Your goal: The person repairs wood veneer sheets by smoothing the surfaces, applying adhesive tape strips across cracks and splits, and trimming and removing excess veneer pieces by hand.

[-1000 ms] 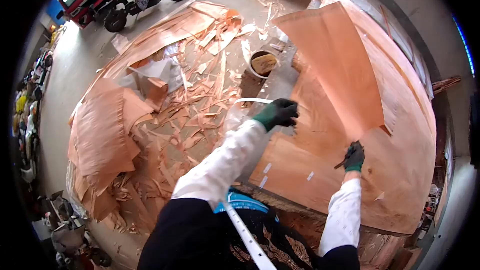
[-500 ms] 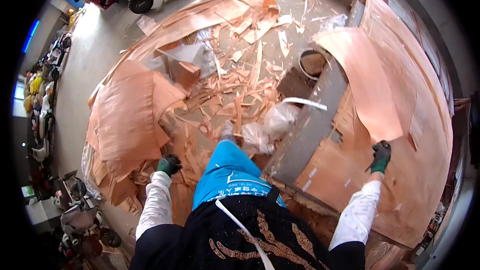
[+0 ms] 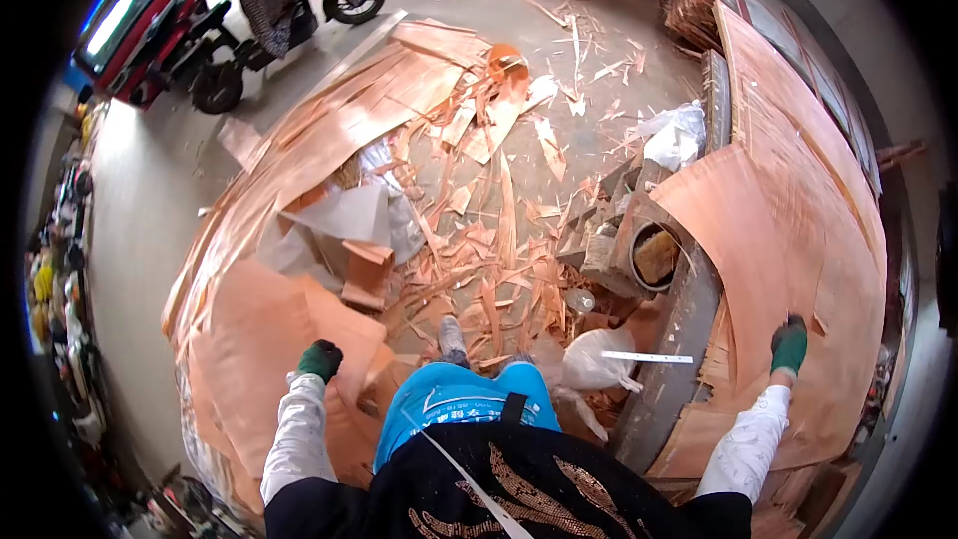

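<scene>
My left hand (image 3: 319,360), in a green and black work glove, is curled closed beside the pile of wood veneer sheets (image 3: 244,349) on my left, with nothing seen sticking out of it. My right hand (image 3: 789,344), gloved alike, is closed at the near right end of a curved veneer sheet (image 3: 723,230). That sheet lies on a broad stack of veneer (image 3: 828,240) to my right; its far left corner hangs over the stack's edge. The fingertips are partly hidden, but they appear to pinch the sheet's edge.
Veneer scraps (image 3: 499,260) litter the floor ahead. Along the right stack stand a grey beam (image 3: 689,339), a round container (image 3: 656,258), a white plastic bag (image 3: 599,359) and a white strip (image 3: 649,357). A three-wheeled vehicle (image 3: 215,40) is parked at the far left.
My view has tilted up and shifted, showing more of the vehicle and far floor. The curved sheet's near end has come closer to me along with my right hand. My left hand stays near the left pile.
</scene>
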The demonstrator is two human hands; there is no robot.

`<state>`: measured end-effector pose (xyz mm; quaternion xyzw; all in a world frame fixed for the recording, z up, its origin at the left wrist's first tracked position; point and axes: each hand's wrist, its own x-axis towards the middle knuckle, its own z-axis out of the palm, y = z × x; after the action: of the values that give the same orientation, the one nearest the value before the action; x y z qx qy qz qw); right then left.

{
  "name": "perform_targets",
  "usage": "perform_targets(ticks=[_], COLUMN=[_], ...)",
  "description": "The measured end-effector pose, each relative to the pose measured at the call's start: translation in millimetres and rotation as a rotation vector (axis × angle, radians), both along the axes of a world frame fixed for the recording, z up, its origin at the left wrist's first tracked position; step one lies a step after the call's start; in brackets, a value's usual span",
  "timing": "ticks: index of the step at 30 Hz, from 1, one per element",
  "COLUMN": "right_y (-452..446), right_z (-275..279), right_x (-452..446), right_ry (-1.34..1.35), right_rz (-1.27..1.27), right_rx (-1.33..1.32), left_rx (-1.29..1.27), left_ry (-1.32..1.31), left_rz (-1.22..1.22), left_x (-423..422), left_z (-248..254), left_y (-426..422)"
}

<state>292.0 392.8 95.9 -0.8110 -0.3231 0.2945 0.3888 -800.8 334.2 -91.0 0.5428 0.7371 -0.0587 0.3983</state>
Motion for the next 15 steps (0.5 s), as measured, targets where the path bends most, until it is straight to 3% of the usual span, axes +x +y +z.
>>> perform_targets(ticks=[1,3,4,5,6,7,9,11,12,13,15], right_y=[19.4,94.6,126.4,158.1,184.6,213.4,276.7,343.6,374.4,410.3,488.8], right_z=[17.5,87.6,87.3,87.1,44.1,20.7,-5.7,-85.4,-124.1,-156.7,-213.7], right_x=[-48.1,-235.7,-270.6,-305.5,-294.2,-306.0,-354.8,-366.4,-372.3,-385.0,-414.1], right_ry=[0.317,-0.172,-0.12,-0.067,-0.227,-0.268,-0.23,-0.068,-0.155,-0.242,-0.142], right_rz=[-0.155,-0.054,-0.032,-0.012,0.223,0.35,0.493,0.556,0.637,0.72,0.691], right_rx=[0.129,-0.077,-0.064,-0.052,0.006,-0.03,-0.171,-0.234,-0.168,-0.101,-0.204], left_rx=[-0.025,-0.075,-0.102,0.042,0.24,0.47,0.394,-0.109,0.156,0.203,-0.054], left_ry=[0.013,-0.032,-0.088,-0.106,-0.094,0.064,-0.066,-0.434,-0.331,-0.192,-0.233], left_rz=[0.066,0.258,0.386,0.027,-0.305,-0.785,-0.63,-0.005,-0.399,-0.515,-0.315], left_x=[-11.0,-16.2,-17.5,-25.2,-32.2,-26.2,-0.3,40.2,44.3,45.5,54.9], left_z=[2.3,13.5,12.8,-4.2,-20.1,-26.6,-45.1,-22.5,-25.3,-48.1,-42.9], left_y=[22.9,71.5,92.6,105.4,118.8,136.7,152.6,177.5,180.0,173.2,169.4])
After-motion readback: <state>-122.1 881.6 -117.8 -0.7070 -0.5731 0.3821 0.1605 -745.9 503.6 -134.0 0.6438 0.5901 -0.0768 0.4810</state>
